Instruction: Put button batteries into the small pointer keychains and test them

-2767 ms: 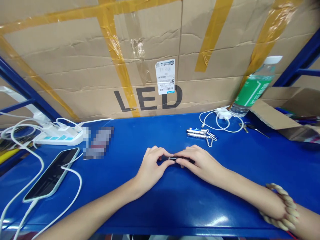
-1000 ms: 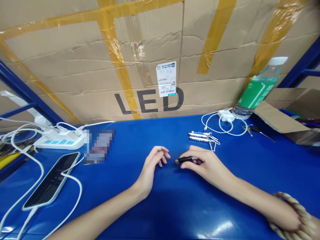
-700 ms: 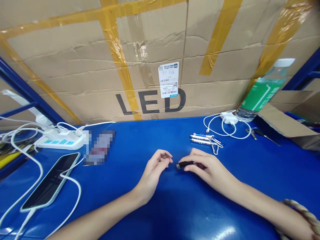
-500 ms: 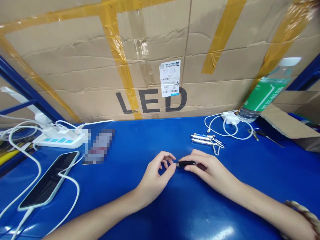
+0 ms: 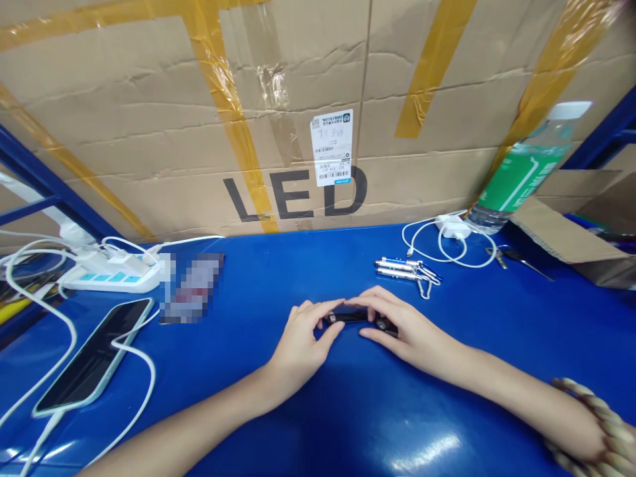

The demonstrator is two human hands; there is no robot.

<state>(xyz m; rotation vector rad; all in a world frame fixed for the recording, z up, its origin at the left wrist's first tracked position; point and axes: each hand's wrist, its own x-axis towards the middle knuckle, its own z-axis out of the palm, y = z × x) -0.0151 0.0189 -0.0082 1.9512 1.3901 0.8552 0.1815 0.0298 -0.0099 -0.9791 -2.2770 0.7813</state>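
Observation:
Between my hands, just above or on the blue tabletop (image 5: 318, 265), lies a slim black pen-like tube (image 5: 350, 317) with a shiny bit at its left end. My left hand (image 5: 304, 338) holds that left end between thumb and fingers. My right hand (image 5: 405, 324) curls over the other end, its index finger reaching toward the left fingertips. Under the right palm shows a dark piece with a round end (image 5: 383, 324); whether it joins the tube I cannot tell. Beyond the right hand lie silver and blue penlight-like sticks (image 5: 400, 269) with small carabiner clips.
A large cardboard box (image 5: 163, 132) marked LED stands along the back. On the left are a phone (image 5: 94, 354) on a white cable and a power strip (image 5: 116, 275). A green-labelled bottle (image 5: 527, 172), a coiled charger cable (image 5: 454, 228) and an open carton (image 5: 571, 245) occupy the right.
The tube has shifted left into my left hand's fingers, and more of its black length shows between the hands. A round-ended dark piece now shows in the right hand. The view has shifted slightly.

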